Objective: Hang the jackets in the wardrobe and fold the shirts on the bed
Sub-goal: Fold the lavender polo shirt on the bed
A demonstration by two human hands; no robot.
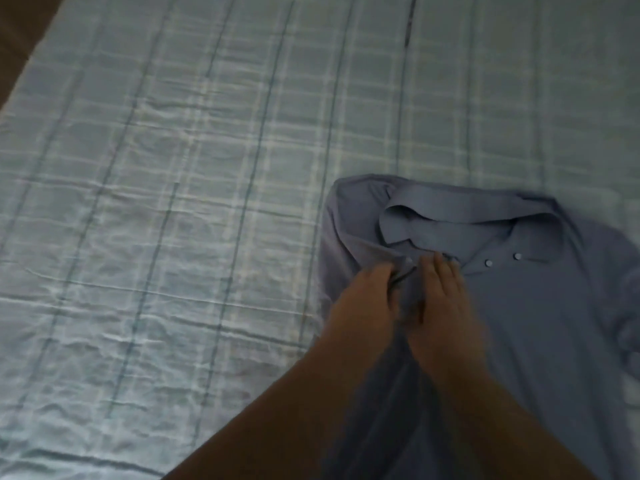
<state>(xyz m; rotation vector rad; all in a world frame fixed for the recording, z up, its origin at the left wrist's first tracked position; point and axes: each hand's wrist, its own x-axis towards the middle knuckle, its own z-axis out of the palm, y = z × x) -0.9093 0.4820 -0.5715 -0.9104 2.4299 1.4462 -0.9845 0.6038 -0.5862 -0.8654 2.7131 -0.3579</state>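
Shirt: The blue shirt point(536, 323) lay front-up on the right side of the bed point(173, 202). It was not folded yet.
Bed: It had a pale checked sheet with many wrinkles.
Left hand: The left hand point(360, 299) had its fingers curled. It pinched a loose front edge of the shirt, just below the collar point(433, 230).
Right hand: The right hand point(443, 299) had straight fingers, close together. It pressed flat on the shirt and held nothing.
Which way the shirt lay: The collar was at the far end, just past the fingertips of both hands. The body ran back toward the person and off the bottom of the picture.
Buttons: 2 white buttons point(489, 262) sat in a row to the right of the right hand.
Nearer hand: Both hands touched the shirt. The left was nearer the loose edge, the right nearer the buttons.
Next move, a guess: The loose edge likely had to go right, toward the buttons, so the front lay flat for folding.
Writing: No brand or label could be read. The picture was dim and blurry.
Jackets and wardrobe: Not in view.
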